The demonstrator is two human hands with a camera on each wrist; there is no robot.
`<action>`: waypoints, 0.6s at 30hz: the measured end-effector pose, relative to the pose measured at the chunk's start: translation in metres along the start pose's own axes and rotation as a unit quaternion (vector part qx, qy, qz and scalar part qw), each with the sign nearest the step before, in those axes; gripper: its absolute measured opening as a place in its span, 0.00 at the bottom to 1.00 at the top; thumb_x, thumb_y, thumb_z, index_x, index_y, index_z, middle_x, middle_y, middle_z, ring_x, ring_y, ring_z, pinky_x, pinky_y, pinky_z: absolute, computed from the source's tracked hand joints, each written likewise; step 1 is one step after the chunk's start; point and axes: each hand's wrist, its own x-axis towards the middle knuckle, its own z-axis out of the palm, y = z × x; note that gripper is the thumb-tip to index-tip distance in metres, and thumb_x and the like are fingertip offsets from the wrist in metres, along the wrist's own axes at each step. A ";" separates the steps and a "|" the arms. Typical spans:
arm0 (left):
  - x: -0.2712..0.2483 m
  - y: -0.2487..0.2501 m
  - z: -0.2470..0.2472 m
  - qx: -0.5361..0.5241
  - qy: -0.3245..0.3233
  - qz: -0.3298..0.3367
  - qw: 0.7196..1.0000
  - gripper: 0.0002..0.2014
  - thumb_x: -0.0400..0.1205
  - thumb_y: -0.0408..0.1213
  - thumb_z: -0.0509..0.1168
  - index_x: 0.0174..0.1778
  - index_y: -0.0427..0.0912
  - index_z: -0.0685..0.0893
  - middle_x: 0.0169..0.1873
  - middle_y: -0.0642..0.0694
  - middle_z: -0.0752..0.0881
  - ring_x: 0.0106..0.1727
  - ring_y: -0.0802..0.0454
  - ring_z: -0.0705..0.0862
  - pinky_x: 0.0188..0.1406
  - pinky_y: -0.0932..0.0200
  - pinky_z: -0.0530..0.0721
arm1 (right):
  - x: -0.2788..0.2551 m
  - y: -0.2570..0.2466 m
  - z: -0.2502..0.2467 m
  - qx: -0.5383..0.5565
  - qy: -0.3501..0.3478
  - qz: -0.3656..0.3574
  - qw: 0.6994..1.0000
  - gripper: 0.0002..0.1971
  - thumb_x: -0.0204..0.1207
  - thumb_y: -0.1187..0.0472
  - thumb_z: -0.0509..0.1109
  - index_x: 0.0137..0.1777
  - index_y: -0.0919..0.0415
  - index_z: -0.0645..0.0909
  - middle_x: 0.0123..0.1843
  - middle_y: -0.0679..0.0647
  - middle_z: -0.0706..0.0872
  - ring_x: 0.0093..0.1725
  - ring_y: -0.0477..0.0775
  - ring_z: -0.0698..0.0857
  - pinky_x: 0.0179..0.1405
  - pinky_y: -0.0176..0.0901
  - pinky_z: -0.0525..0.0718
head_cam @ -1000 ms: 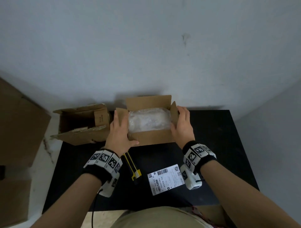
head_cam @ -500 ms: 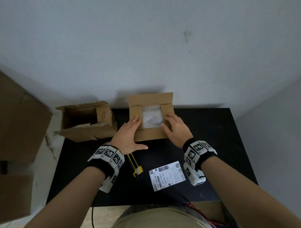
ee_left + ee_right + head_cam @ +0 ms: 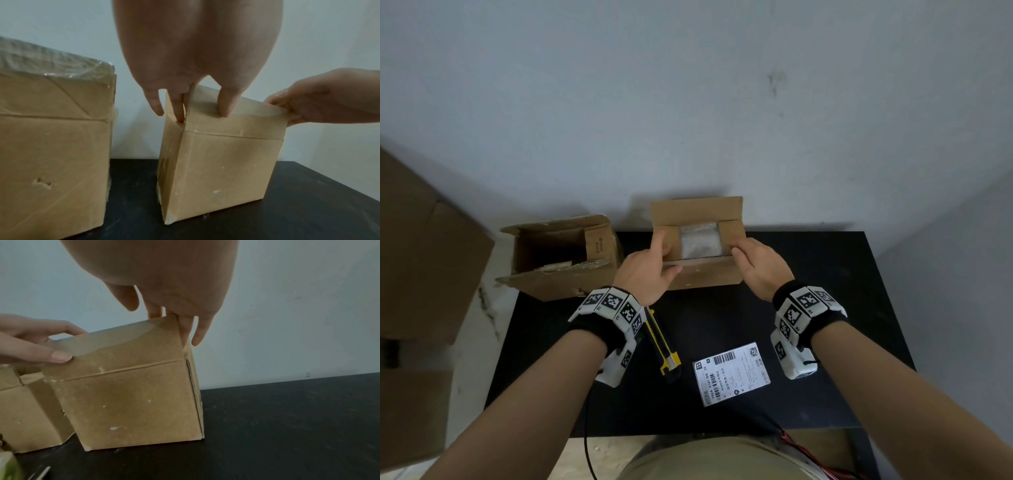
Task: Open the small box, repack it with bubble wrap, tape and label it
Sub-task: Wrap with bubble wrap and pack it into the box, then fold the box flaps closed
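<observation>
The small cardboard box point(image 3: 702, 279) point(image 3: 222, 162) point(image 3: 133, 402) stands at the back of the black table point(image 3: 808, 308). Its two side flaps are folded in, its far flap stands up, and bubble wrap point(image 3: 700, 240) shows in the gap between them. My left hand point(image 3: 662, 253) point(image 3: 195, 110) pinches the near flap at its left corner, thumb on the outside and fingers behind. At the flap's right corner my right hand point(image 3: 739, 250) point(image 3: 174, 321) holds it with its fingers behind the cardboard. A white shipping label point(image 3: 731, 373) lies flat near the front.
A larger open cardboard box point(image 3: 561, 257) point(image 3: 51, 146) sits just left of the small one. A yellow utility knife point(image 3: 664, 346) lies beside my left wrist. More cartons point(image 3: 421, 257) stand on the floor at the left. A wall rises right behind the table.
My hands pushed the side flaps inward and down, then came back to the near flap, which now stands raised between my fingers.
</observation>
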 end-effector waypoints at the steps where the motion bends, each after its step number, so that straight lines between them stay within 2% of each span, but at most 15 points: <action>1: 0.002 0.001 -0.002 0.002 0.004 -0.007 1.000 0.31 0.82 0.47 0.62 0.77 0.45 0.55 0.71 0.46 0.78 0.67 0.45 0.80 0.67 0.49 0.77 | 0.000 0.002 0.000 0.001 0.000 -0.002 1.000 0.15 0.84 0.57 0.54 0.62 0.59 0.78 0.53 0.55 0.82 0.50 0.57 0.82 0.53 0.55 0.79; 4: 0.010 0.005 -0.005 0.017 0.021 -0.026 0.999 0.28 0.82 0.47 0.62 0.74 0.45 0.58 0.61 0.43 0.84 0.59 0.41 0.83 0.63 0.47 0.78 | 0.003 0.004 0.001 -0.002 0.000 0.013 1.000 0.17 0.80 0.59 0.59 0.67 0.59 0.76 0.61 0.55 0.81 0.55 0.60 0.82 0.57 0.56 0.80; 7: 0.016 0.010 -0.004 0.037 0.037 -0.039 0.998 0.25 0.82 0.46 0.63 0.72 0.45 0.61 0.54 0.41 0.85 0.55 0.39 0.83 0.62 0.47 0.75 | 0.009 0.005 0.003 -0.028 0.010 0.031 0.999 0.19 0.80 0.62 0.61 0.70 0.60 0.72 0.66 0.56 0.77 0.58 0.60 0.81 0.61 0.54 0.80; 10: 0.023 0.011 -0.003 0.041 0.054 -0.048 0.997 0.26 0.81 0.45 0.66 0.71 0.45 0.63 0.54 0.43 0.85 0.56 0.41 0.83 0.65 0.47 0.73 | 0.015 0.006 0.006 -0.062 0.038 0.031 0.997 0.22 0.79 0.62 0.65 0.73 0.62 0.69 0.73 0.58 0.71 0.66 0.60 0.78 0.66 0.54 0.76; 13: 0.029 0.010 0.000 0.023 0.061 -0.048 0.997 0.31 0.77 0.42 0.71 0.72 0.46 0.63 0.56 0.44 0.84 0.59 0.44 0.82 0.66 0.46 0.72 | 0.022 0.005 0.004 -0.090 0.053 0.019 0.994 0.31 0.75 0.64 0.69 0.77 0.61 0.62 0.81 0.58 0.58 0.77 0.59 0.66 0.75 0.53 0.67; 15: 0.030 0.010 0.000 0.006 0.076 -0.052 0.996 0.39 0.73 0.41 0.75 0.76 0.46 0.60 0.65 0.41 0.79 0.66 0.42 0.79 0.67 0.44 0.72 | 0.029 0.003 0.000 -0.105 0.049 -0.002 0.993 0.39 0.72 0.66 0.72 0.81 0.59 0.56 0.84 0.57 0.50 0.82 0.57 0.56 0.79 0.53 0.61; 16: 0.031 0.010 -0.001 0.003 0.091 -0.055 0.994 0.46 0.70 0.42 0.77 0.78 0.47 0.56 0.71 0.39 0.72 0.70 0.41 0.75 0.68 0.42 0.72 | 0.034 0.001 -0.003 -0.108 0.044 -0.014 0.993 0.43 0.71 0.67 0.73 0.82 0.58 0.53 0.84 0.57 0.48 0.83 0.57 0.51 0.80 0.53 0.57; 18: 0.032 0.010 -0.005 0.027 0.109 -0.055 0.992 0.57 0.67 0.44 0.80 0.82 0.49 0.45 0.80 0.37 0.55 0.79 0.39 0.61 0.73 0.40 0.68 | 0.045 -0.002 -0.007 -0.113 0.023 -0.031 0.993 0.47 0.69 0.70 0.72 0.83 0.57 0.49 0.85 0.55 0.44 0.84 0.55 0.45 0.82 0.52 0.50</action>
